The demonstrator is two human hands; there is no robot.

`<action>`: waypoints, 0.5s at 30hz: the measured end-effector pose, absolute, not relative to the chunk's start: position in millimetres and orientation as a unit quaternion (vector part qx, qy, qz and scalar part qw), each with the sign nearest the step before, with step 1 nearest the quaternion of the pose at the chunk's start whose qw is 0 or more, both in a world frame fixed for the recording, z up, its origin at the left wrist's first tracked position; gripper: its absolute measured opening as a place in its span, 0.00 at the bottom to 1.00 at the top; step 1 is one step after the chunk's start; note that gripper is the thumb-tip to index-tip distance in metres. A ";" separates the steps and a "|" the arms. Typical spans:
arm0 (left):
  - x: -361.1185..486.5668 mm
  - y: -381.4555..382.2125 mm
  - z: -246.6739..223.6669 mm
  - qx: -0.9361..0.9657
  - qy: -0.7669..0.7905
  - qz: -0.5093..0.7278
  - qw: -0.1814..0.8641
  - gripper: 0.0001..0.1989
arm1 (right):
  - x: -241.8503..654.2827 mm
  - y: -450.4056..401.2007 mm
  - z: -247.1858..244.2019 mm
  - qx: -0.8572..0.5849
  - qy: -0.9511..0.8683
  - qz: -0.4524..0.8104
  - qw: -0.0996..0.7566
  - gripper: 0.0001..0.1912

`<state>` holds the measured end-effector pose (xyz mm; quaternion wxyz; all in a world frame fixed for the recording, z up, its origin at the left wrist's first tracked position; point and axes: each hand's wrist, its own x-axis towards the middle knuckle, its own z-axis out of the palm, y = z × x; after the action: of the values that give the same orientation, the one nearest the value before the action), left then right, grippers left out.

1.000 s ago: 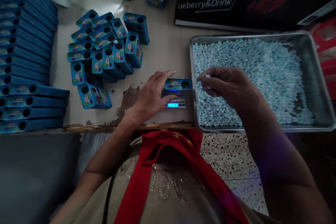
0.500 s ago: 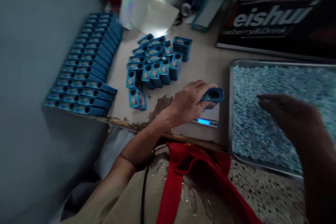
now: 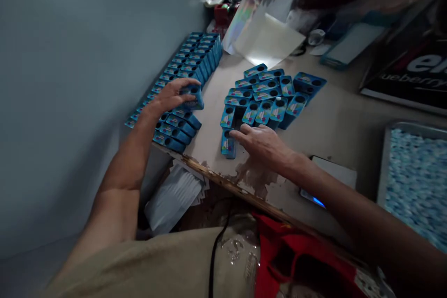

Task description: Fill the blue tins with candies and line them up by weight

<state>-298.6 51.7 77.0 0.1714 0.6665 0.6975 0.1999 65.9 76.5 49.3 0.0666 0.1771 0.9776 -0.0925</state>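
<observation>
My left hand (image 3: 171, 95) is closed around a small blue box (image 3: 195, 98), holding it over the right edge of the packed rows of matching boxes (image 3: 188, 63) by the wall. Each box has a printed label and a dark round opening on top. Mid-table, my right hand (image 3: 263, 144) has its fingers drawn together at the top right edge of another blue box (image 3: 227, 148) standing at the near end of a loose group (image 3: 265, 86). My fingers partly hide the contact there.
A flat scale (image 3: 333, 170) with a lit blue display lies under my right forearm. To the right is a metal tray (image 3: 382, 163) of small pale-blue pieces (image 3: 415, 172). A black printed carton (image 3: 401, 65) and shiny sheets (image 3: 268, 39) stand at the back. The table's front edge (image 3: 223, 184) is worn.
My left hand has carried a blue box from above the scale leftward to the packed rows. My right hand has left the tray and reached the near loose box. The view has turned left.
</observation>
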 end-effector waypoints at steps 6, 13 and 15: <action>-315.7 23.2 45.4 0.728 0.660 0.088 0.164 0.21 | 37.1 90.3 50.2 0.125 0.980 -0.093 0.121 0.13; -300.2 16.1 21.7 0.719 0.686 0.105 0.045 0.25 | 116.6 67.9 64.9 0.327 0.928 -0.149 0.095 0.10; -298.7 19.7 20.2 0.711 0.692 0.123 0.019 0.23 | 160.9 60.4 68.9 0.418 0.893 -0.150 0.068 0.11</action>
<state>-298.7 19.7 20.2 0.0194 0.7107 0.6925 0.1226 160.9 60.4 68.9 0.0679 0.4183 0.8933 -0.1499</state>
